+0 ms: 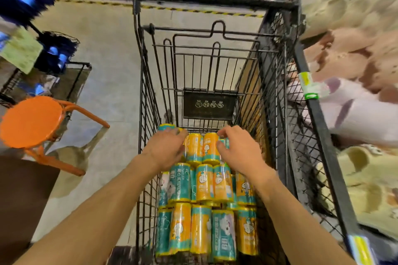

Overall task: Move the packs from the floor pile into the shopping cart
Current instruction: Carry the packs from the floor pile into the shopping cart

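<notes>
Shopping cart (215,54) filled frame centre; packs lay in rows at its 6 o'clock end, floor pile out of view. You held pack (202,148) at 12 o'clock of rows, left hand (167,149) and right hand (239,153) curled round its ends, likely to seat it square.

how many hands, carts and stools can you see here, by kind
hands: 2, left and right, both on the packs
shopping cart: 1
orange stool: 1
total: 4
</notes>
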The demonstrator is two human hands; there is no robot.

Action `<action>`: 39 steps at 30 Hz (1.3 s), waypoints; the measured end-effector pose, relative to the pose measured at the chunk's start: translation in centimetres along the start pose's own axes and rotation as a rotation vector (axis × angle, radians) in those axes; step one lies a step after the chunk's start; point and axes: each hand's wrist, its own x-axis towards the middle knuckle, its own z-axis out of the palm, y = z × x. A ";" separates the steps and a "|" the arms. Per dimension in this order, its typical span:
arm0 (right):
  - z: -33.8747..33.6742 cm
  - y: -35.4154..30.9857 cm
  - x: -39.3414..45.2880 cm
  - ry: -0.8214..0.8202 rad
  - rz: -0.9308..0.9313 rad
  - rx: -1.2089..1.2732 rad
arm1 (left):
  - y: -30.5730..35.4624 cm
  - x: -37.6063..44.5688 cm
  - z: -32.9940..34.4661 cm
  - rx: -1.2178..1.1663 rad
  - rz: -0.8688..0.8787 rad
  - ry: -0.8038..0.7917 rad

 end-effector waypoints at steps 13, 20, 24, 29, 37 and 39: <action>-10.3 -4.7 -13.3 0.023 0.011 -0.237 | 8.9 -11.8 -12.6 0.155 0.094 0.184; -13.0 -5.1 -23.1 0.140 0.057 -0.240 | 12.7 -18.8 -15.0 0.164 0.138 0.270; -14.0 -4.6 -29.4 0.206 0.168 -0.240 | 15.8 -21.4 -16.3 0.189 0.280 0.298; -14.2 -5.0 -38.4 0.341 0.394 -0.261 | 20.8 -24.1 -18.3 0.265 0.551 0.349; -9.4 -9.9 -57.1 0.527 0.882 -0.233 | 29.8 -32.8 -16.3 0.278 1.089 0.405; -7.2 -11.8 -62.6 0.552 1.010 -0.230 | 32.0 -36.4 -14.6 0.280 1.215 0.363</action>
